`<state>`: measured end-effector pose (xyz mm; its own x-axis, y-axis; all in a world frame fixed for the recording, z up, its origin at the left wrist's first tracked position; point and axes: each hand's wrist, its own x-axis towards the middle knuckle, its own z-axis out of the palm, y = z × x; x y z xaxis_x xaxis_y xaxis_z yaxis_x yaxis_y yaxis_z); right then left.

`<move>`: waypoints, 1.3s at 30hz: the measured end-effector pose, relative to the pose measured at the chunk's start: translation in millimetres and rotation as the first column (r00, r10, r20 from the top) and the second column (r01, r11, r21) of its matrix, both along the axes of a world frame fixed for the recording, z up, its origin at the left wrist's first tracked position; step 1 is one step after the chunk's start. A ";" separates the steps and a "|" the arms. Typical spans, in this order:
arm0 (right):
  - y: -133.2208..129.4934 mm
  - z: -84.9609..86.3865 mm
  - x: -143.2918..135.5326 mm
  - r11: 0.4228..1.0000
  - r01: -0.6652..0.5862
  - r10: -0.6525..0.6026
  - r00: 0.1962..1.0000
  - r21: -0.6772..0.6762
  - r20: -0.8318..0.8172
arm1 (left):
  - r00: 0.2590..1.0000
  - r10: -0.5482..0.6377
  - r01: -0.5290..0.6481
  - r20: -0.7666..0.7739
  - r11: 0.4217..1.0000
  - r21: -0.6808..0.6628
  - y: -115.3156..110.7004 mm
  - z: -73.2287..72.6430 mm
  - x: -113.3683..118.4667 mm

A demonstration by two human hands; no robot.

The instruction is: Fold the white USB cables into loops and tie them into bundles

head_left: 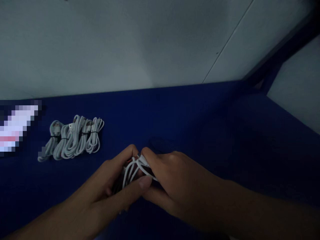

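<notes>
A coiled white cable [130, 171] is held between my two hands at the lower middle of the head view. My left hand [107, 186] curls round the loops from the left, its thumb lying across their near side. From the right, my right hand [175, 180] closes on the cable's other side, with a white connector [143, 160] showing beside its index finger. The fingers partly hide the loops. Several tied white cable bundles [75, 138] lie side by side to the left, beyond my left hand.
The bundles rest on a blue surface [155, 116]. A bright, pixelated object [18, 128] is at the left edge. A pale wall [112, 46] rises behind the surface, with a dark blue frame bar [275, 56] at the right.
</notes>
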<state>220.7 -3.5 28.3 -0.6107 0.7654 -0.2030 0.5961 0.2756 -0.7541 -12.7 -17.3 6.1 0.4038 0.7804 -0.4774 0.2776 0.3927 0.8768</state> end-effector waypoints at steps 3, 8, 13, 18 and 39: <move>-0.2 -0.4 -0.3 1.000 0.000 -0.001 1.000 0.019 0.011 | 0.999 0.023 -0.023 0.040 1.000 0.009 -0.3 -0.5 0.8; -0.1 -1.6 -0.9 1.000 -0.002 0.001 1.000 0.031 0.018 | 0.997 0.034 -0.036 0.069 0.999 0.019 -3.1 -6.8 -5.4; -0.7 -2.8 -0.4 0.999 -0.005 0.005 1.000 0.044 0.013 | 0.991 0.103 -0.101 0.082 0.994 -0.033 -8.3 -20.3 -24.0; 0.1 -2.8 0.0 0.999 -0.013 0.012 1.000 0.035 0.025 | 0.982 0.149 -0.142 0.115 0.988 -0.064 -12.3 -31.8 -37.6; -1.5 -2.5 4.8 0.989 0.091 -0.108 0.983 -0.117 -0.149 | 0.987 -0.014 0.017 0.160 1.000 -0.019 8.4 7.8 15.8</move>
<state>225.5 -4.9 25.8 -0.5634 0.8021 -0.1981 0.4901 0.1314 -0.8617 3.1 -8.9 13.9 0.4879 0.7644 -0.4215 0.1410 0.4075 0.9022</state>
